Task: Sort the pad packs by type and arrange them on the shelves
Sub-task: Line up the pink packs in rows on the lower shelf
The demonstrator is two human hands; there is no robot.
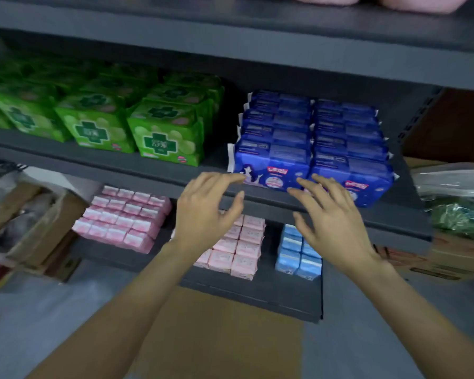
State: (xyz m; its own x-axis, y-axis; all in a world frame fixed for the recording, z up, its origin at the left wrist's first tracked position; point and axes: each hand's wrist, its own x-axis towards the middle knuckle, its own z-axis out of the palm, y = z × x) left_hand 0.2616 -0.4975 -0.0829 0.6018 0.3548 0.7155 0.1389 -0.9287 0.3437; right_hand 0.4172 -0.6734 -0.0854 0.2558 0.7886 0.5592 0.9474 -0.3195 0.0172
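Note:
Two rows of dark blue pad packs [309, 143] stand on the right of the middle shelf [153, 170]. Green pad packs [99, 124] fill its left side. On the lower shelf [257, 294] lie pink packs [123, 220], more pink packs [244, 250] and light blue packs [296, 253]. My left hand [205, 212] hovers just in front of the front blue pack, fingers spread and holding nothing. My right hand [331, 217] is also spread, its fingertips at the front faces of the blue packs; contact cannot be told.
Cardboard boxes [33, 225] stand on the floor at the left, with more boxes and plastic-wrapped goods [460, 214] at the right. A flat brown cardboard sheet [219, 335] lies on the grey floor below the shelves. The top shelf holds pink packages [416, 2].

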